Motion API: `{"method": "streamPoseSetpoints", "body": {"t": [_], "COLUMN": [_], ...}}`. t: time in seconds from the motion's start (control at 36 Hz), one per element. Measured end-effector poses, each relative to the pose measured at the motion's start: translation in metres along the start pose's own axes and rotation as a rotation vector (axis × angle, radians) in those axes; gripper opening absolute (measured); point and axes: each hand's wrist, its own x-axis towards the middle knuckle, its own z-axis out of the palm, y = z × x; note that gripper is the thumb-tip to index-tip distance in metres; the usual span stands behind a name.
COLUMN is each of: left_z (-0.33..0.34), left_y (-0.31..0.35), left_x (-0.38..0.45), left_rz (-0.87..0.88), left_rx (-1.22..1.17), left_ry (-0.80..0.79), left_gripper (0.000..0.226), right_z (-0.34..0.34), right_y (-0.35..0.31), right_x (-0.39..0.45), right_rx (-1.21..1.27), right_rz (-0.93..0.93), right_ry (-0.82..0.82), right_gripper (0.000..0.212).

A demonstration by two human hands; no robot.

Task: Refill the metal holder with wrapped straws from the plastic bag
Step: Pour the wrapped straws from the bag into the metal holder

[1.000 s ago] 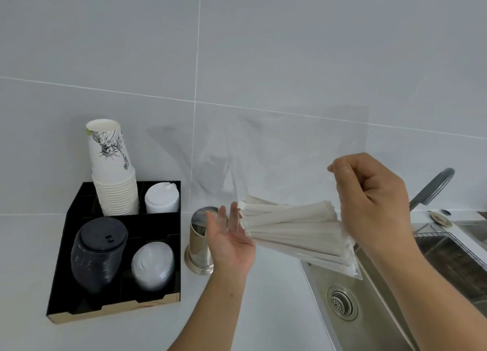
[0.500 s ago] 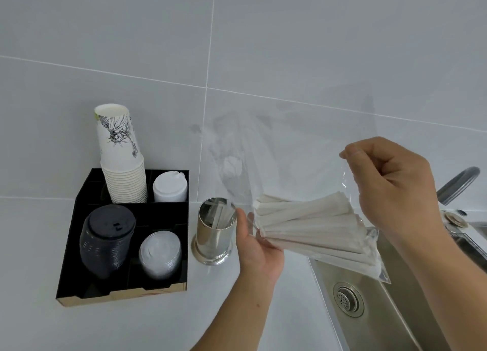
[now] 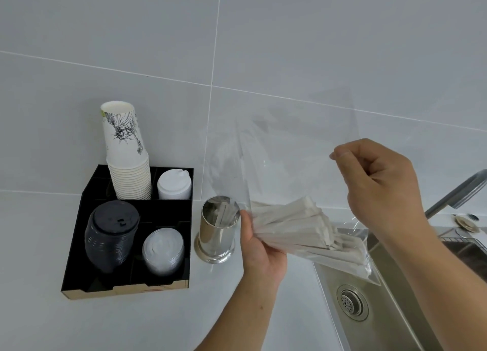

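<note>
Wrapped straws (image 3: 292, 229) are lying in a loose bundle inside the clear plastic bag (image 3: 295, 166), which is hanging in the air between the two hands above the edge of the worktop (image 3: 158, 321). The left hand (image 3: 259, 248) is cupping the near end of the bundle from below, its fingers curling around the straw ends where they are poking toward the bag's mouth. The right hand (image 3: 379, 190) is sitting higher and to the right of the left one, its thumb and fingers pinching the upper film of the bag and holding it up, so the bag is slanting down toward the sink (image 3: 350, 306) below that hand. Just left of the left hand, and almost touching its thumb, the metal holder (image 3: 217, 234) is standing upright on the worktop with a few wrapped straws leaning inside it. Farther left of the holder, a black organiser tray (image 3: 126, 287) is carrying a tall stack of paper cups (image 3: 126, 161), a stack of white lids (image 3: 174, 184), a stack of black lids (image 3: 112, 234) and a stack of clear lids (image 3: 163, 250). A grey tap (image 3: 456, 192) is showing to the right of the right hand.
</note>
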Motion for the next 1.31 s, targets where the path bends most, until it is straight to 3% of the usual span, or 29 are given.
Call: {"method": "streamPoseSetpoints", "body": {"t": [1.31], "left_z": [-0.004], "left_y": [0.035], "left_x": [0.038], "left_rz": [0.053], "left_rx": [-0.018], "left_ry": [0.222], "left_gripper": [0.044], "right_z": [0.036], "right_y": [0.002], "right_x": [0.042], "right_rx": [-0.036], "right_rz": [0.004], "right_ry": [-0.057], "right_gripper": [0.026]}}
